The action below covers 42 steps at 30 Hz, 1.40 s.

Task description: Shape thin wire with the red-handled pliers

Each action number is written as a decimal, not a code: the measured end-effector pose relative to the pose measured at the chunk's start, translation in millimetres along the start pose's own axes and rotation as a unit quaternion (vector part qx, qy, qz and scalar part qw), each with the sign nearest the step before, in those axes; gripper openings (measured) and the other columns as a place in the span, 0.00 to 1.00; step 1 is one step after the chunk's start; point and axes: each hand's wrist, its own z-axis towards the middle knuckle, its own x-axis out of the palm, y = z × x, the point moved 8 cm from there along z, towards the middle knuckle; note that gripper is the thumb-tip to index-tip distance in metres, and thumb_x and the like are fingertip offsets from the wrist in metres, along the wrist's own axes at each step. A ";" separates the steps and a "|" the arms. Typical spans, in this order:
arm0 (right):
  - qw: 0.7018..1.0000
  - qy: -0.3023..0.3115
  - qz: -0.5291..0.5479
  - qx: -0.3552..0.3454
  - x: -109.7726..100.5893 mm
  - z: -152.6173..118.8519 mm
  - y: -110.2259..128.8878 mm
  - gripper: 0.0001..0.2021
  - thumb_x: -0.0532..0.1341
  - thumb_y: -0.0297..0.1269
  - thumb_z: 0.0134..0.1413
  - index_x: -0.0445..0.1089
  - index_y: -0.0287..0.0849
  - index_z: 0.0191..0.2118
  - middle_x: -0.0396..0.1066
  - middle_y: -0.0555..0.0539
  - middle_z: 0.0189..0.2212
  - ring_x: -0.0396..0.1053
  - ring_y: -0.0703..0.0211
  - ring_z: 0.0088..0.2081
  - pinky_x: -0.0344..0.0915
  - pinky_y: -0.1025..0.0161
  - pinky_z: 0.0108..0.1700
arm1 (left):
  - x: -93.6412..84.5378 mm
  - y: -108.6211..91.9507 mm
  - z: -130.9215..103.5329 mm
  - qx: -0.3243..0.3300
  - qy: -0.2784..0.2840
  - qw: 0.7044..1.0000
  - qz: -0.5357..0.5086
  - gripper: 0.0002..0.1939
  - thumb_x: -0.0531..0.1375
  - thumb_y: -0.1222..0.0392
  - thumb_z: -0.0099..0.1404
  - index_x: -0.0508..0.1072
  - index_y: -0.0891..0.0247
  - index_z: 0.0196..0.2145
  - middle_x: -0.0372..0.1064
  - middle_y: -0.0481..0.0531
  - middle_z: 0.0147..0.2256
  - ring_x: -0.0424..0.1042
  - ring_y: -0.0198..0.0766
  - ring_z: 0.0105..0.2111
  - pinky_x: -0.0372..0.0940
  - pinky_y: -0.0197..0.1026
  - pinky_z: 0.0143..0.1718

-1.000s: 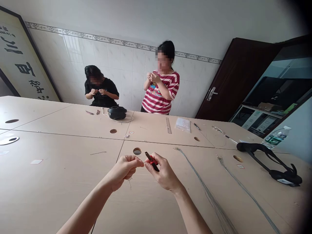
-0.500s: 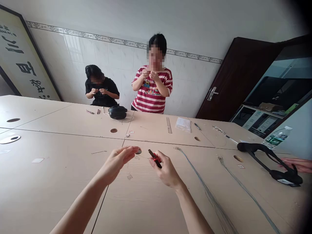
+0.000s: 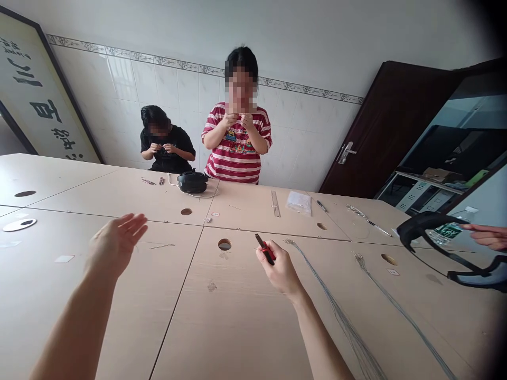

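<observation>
My left hand (image 3: 114, 245) is raised over the left part of the table (image 3: 130, 311), fingers spread; I can make out nothing in it. My right hand (image 3: 279, 264) is closed around a small black and red tool (image 3: 265, 250), whose dark tip points up and to the left. Left of that tool is a round hole (image 3: 224, 244) in the table. A thin twisted wire piece (image 3: 163, 246) lies to the right of my left hand. To the right of my right hand, a bundle of thin grey wires (image 3: 322, 287) runs toward the near edge.
A second wire bundle (image 3: 396, 306) lies farther right. At the right edge a person's hand (image 3: 485, 236) holds a black headset (image 3: 410, 229) by a bottle (image 3: 451, 227). Two people sit or stand beyond the table, near a black device (image 3: 192, 182), a ruler (image 3: 275, 203) and a plastic bag (image 3: 299, 202).
My left hand has moved left, away from my right hand, and its fingers have spread. My right hand has shifted slightly right with the tool. The other person's hand has lifted the headset.
</observation>
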 end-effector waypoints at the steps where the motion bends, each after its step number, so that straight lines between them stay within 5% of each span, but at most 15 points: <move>1: 1.000 -0.011 -0.015 0.000 -2.5 0.6 -2.1 0.11 0.54 0.44 0.60 0.62 0.43 0.31 0.59 0.53 0.23 0.55 0.63 0.24 0.54 0.66 0.26 | -9.6 -3.3 4.8 0.008 -0.024 1.000 -0.017 0.07 0.57 0.66 0.60 0.71 0.59 0.26 0.76 0.43 0.27 0.75 0.37 0.45 0.69 0.41 0.51; 4: 0.998 -0.035 -0.045 0.006 -10.0 2.4 -9.6 0.11 0.53 0.44 0.60 0.62 0.43 0.31 0.61 0.51 0.24 0.55 0.62 0.25 0.55 0.65 0.27 | -44.1 -9.1 23.2 0.021 -0.064 0.997 -0.040 0.12 0.52 0.67 0.64 0.68 0.56 0.25 0.77 0.37 0.27 0.65 0.37 0.58 0.67 0.43 0.52; 7: 0.998 -0.043 -0.052 0.013 -15.3 3.0 -14.3 0.11 0.53 0.44 0.60 0.61 0.43 0.30 0.61 0.51 0.24 0.56 0.61 0.26 0.55 0.64 0.28 | -69.7 -20.1 38.8 0.082 -0.028 0.996 0.034 0.16 0.46 0.60 0.67 0.60 0.60 0.21 0.78 0.39 0.32 0.49 0.42 0.65 0.66 0.54 0.47; 9: 0.998 -0.039 -0.054 0.013 -16.1 2.5 -13.5 0.12 0.53 0.44 0.60 0.61 0.43 0.30 0.62 0.50 0.24 0.57 0.61 0.26 0.55 0.64 0.28 | -69.3 -25.6 38.9 0.117 0.015 0.987 0.113 0.22 0.38 0.52 0.68 0.55 0.63 0.20 0.77 0.42 0.40 0.37 0.47 0.67 0.64 0.62 0.43; 11: 0.999 -0.021 -0.049 0.012 -12.9 1.7 -9.2 0.12 0.54 0.44 0.60 0.62 0.43 0.30 0.62 0.51 0.25 0.57 0.61 0.26 0.56 0.65 0.28 | -56.4 -28.1 28.9 0.129 0.027 0.982 0.137 0.25 0.34 0.49 0.67 0.56 0.63 0.21 0.74 0.41 0.48 0.32 0.49 0.67 0.61 0.65 0.42; 13: 0.999 0.009 -0.033 0.006 -6.0 0.8 -1.7 0.11 0.54 0.44 0.59 0.63 0.43 0.31 0.63 0.51 0.25 0.58 0.62 0.26 0.56 0.65 0.28 | -35.6 -26.2 11.4 0.119 -0.007 0.990 0.072 0.19 0.40 0.53 0.67 0.61 0.60 0.24 0.73 0.38 0.50 0.40 0.46 0.67 0.61 0.61 0.48; 15: 0.999 0.041 -0.011 -0.005 2.4 0.2 8.8 0.10 0.55 0.43 0.59 0.64 0.43 0.32 0.63 0.51 0.26 0.59 0.62 0.27 0.57 0.66 0.29 | 4.9 -13.2 -10.5 0.081 0.025 0.996 0.011 0.10 0.49 0.57 0.64 0.68 0.56 0.30 0.73 0.39 0.51 0.51 0.43 0.65 0.57 0.52 0.58; 18: 0.996 0.080 0.016 -0.026 13.2 0.3 26.9 0.08 0.55 0.40 0.59 0.64 0.43 0.32 0.64 0.51 0.27 0.60 0.62 0.29 0.59 0.66 0.31 | 72.0 14.9 -48.6 0.054 0.136 0.989 0.025 0.10 0.60 0.53 0.59 0.75 0.60 0.35 0.75 0.53 0.48 0.65 0.50 0.57 0.59 0.52 0.59; 20: 0.995 0.085 0.029 -0.041 15.5 1.3 38.4 0.07 0.55 0.39 0.59 0.64 0.43 0.33 0.64 0.51 0.28 0.61 0.62 0.30 0.60 0.66 0.32 | 117.0 50.7 -80.7 -0.020 0.303 0.946 0.117 0.20 0.60 0.44 0.60 0.78 0.62 0.41 0.74 0.59 0.50 0.65 0.52 0.57 0.54 0.52 0.61; 23: 0.995 0.073 0.023 -0.064 12.0 3.0 50.6 0.06 0.56 0.39 0.60 0.64 0.43 0.33 0.66 0.50 0.29 0.61 0.61 0.31 0.60 0.65 0.33 | 146.9 93.5 -124.3 -0.118 0.466 0.858 0.179 0.29 0.54 0.36 0.63 0.77 0.63 0.45 0.73 0.61 0.50 0.70 0.50 0.52 0.58 0.49 0.57; 26: 0.996 0.058 0.017 -0.072 4.8 4.1 53.6 0.07 0.55 0.39 0.61 0.64 0.43 0.33 0.66 0.50 0.29 0.62 0.61 0.31 0.60 0.64 0.34 | 150.8 115.4 -156.9 -0.200 0.590 0.753 0.210 0.31 0.51 0.33 0.63 0.77 0.64 0.42 0.76 0.62 0.42 0.75 0.42 0.33 0.66 0.42 0.35; 28: 0.997 0.047 0.018 -0.066 0.3 4.9 50.6 0.07 0.55 0.40 0.60 0.64 0.43 0.33 0.66 0.50 0.28 0.62 0.61 0.30 0.60 0.64 0.34 | 144.1 120.4 -168.8 -0.233 0.640 0.694 0.234 0.28 0.54 0.37 0.64 0.78 0.66 0.36 0.77 0.59 0.31 0.64 0.31 0.17 0.54 0.36 0.19; 30: 0.998 0.035 0.023 -0.056 -3.0 5.7 46.3 0.08 0.55 0.40 0.60 0.64 0.43 0.32 0.66 0.51 0.27 0.61 0.62 0.29 0.60 0.65 0.33 | 137.9 118.6 -173.2 -0.251 0.662 0.669 0.224 0.25 0.55 0.41 0.65 0.77 0.68 0.30 0.72 0.55 0.21 0.47 0.25 0.10 0.40 0.35 0.15; 37: 0.998 0.030 0.049 -0.017 -0.2 6.4 35.8 0.08 0.55 0.40 0.60 0.62 0.43 0.31 0.63 0.51 0.27 0.59 0.63 0.28 0.57 0.66 0.29 | 139.6 86.3 -161.3 -0.296 0.602 0.742 -0.001 0.22 0.59 0.44 0.62 0.73 0.64 0.20 0.54 0.43 0.07 0.35 0.22 0.06 0.31 0.30 0.08; 42: 0.998 0.037 0.057 -0.016 5.1 5.0 37.1 0.09 0.55 0.41 0.60 0.61 0.44 0.31 0.64 0.51 0.27 0.61 0.62 0.30 0.59 0.65 0.33 | 150.9 54.9 -127.7 -0.264 0.428 0.843 -0.189 0.19 0.52 0.54 0.70 0.73 0.64 0.25 0.55 0.41 0.11 0.45 0.22 0.07 0.44 0.25 0.06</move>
